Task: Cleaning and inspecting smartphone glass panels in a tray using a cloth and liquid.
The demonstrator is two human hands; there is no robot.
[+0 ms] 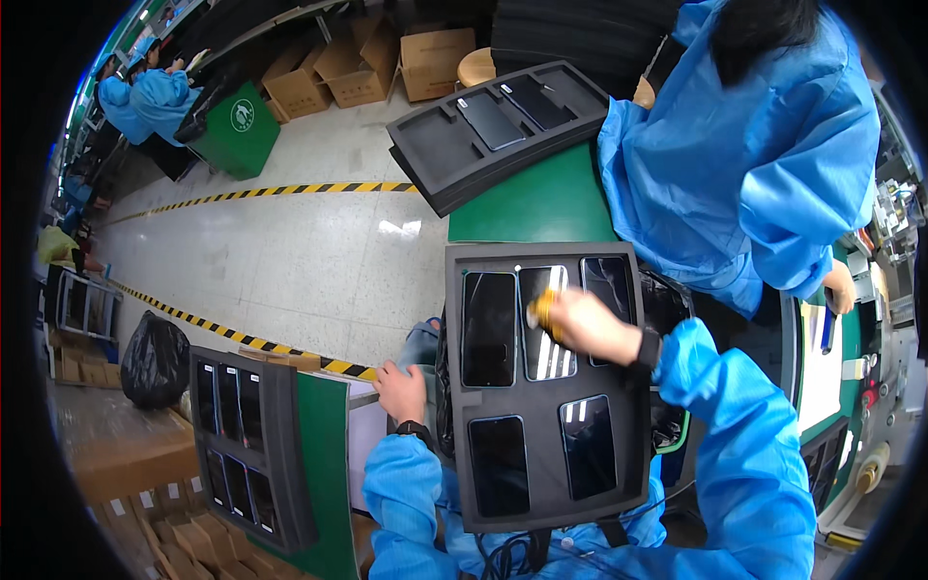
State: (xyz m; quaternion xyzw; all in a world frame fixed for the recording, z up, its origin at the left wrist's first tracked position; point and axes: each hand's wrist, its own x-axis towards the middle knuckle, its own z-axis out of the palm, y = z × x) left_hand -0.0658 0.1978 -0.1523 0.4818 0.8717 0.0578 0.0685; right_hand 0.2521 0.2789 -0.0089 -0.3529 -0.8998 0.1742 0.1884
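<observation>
A black foam tray (543,454) in front of me holds several smartphones with dark screens. My right hand (592,327) is over the tray's far row, with its fingers closed round a small yellow object (544,311) whose kind I cannot make out. Beneath it lies the middle phone (549,360), its screen crossed by bright reflected stripes. The far-left phone (489,329) lies beside that one, and two more phones fill the near row. My left hand (401,391) rests, fingers apart, at a table edge left of the tray, holding nothing.
Another foam tray with phones (290,435) stands on the green table at left. Beyond my tray, stacked foam trays (425,155) sit on a green surface (532,208). A person in a blue smock (744,155) works at far right. Cardboard boxes (440,63) line the back.
</observation>
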